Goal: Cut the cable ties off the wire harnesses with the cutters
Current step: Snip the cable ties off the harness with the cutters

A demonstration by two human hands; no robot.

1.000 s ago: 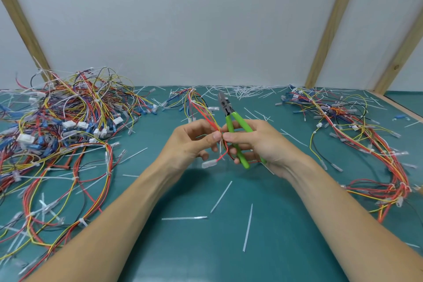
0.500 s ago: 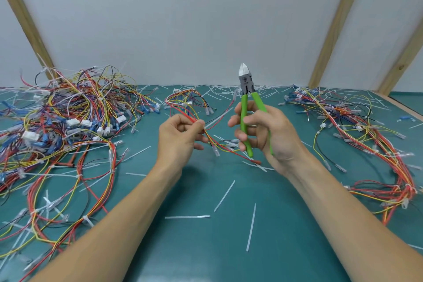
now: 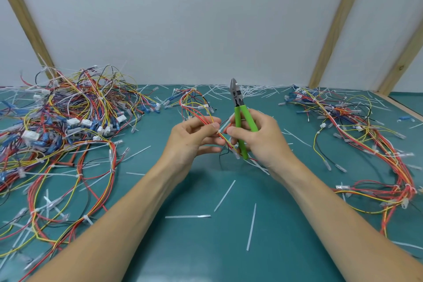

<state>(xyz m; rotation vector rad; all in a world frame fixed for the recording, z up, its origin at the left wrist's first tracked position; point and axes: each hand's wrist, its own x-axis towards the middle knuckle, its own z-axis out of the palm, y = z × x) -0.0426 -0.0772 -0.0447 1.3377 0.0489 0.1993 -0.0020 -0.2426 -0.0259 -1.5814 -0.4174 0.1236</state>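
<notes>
Spanning the whole lower view: one teal desk [image 3: 286, 247], strewn with wiring and white offcuts.
Desk, left side: one big tangled heap of wire harnesses [image 3: 68, 121], ties seemingly still on; harnesses in it too knotted to count.
Desk, right side: one looser harness pile [image 3: 366, 135], spread long and thin.
Desk, centre: one small harness in hand [image 3: 194, 107], looping from the far desk surface up into both hands.
Hands: two, raised above the desk, nearly touching.
Left hand [image 3: 194, 139]: grip pinching the red and yellow wires between thumb and forefinger, just beside a small white cable tie [image 3: 220, 131].
Right hand [image 3: 258, 142]: grip curled round both green handles of the one pair of cutters [image 3: 240, 119], thumb and forefinger tips also at the wires.
Cutters: upright, nose pointing away, blades pressed together and well clear of the tie.
Step in hand, judged: locating the next tie and presenting it for the cut.
Doing it well: keeping the wires taut, turning the tie's head outward, slipping only one blade under the strap, never nipping insulation.
Cut tie tails: three lying clear on the near desk [image 3: 224, 196], many more scattered at the far edge, uncountable.
</notes>
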